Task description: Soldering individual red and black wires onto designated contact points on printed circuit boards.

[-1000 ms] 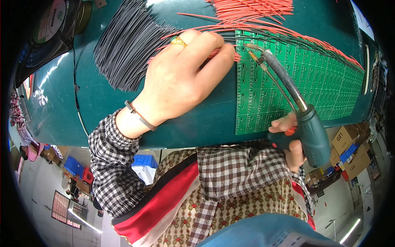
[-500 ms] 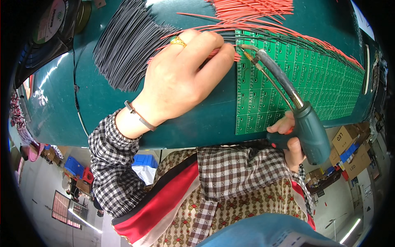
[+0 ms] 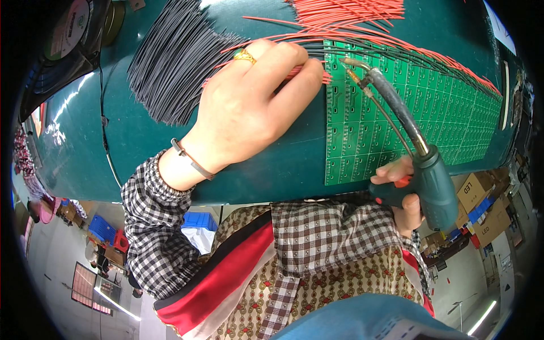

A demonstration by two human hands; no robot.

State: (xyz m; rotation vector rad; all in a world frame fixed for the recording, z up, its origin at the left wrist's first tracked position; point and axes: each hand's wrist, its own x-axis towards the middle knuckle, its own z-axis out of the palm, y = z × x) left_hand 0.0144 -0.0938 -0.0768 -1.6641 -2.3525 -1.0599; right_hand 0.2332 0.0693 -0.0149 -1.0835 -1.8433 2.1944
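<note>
My left hand (image 3: 243, 107) is closed, its fingers pinched around a few short red wires (image 3: 326, 77) at the far left corner of a green circuit board panel (image 3: 368, 130). My right hand (image 3: 410, 214) grips a dark green soldering gun (image 3: 436, 187) by its handle, with fingers near the red trigger. The gun's bent tip and thin solder feed tube hang over the panel's far left part, a little right of my left fingertips. Red and black wires (image 3: 442, 61) stretch along the panel's far edge. My left hand hides where the held wires end.
A big bundle of black wires (image 3: 175, 68) lies left of my left hand, and a pile of red wires (image 3: 351, 12) at the far side. A fan (image 3: 68, 34) stands far left, its cable (image 3: 104, 122) running down the table. Cardboard boxes (image 3: 493, 221) sit beyond the right edge.
The soldering gun has shifted slightly right and toward me, its tip drawing away from my left fingertips. My left hand and the wires in it stay in place.
</note>
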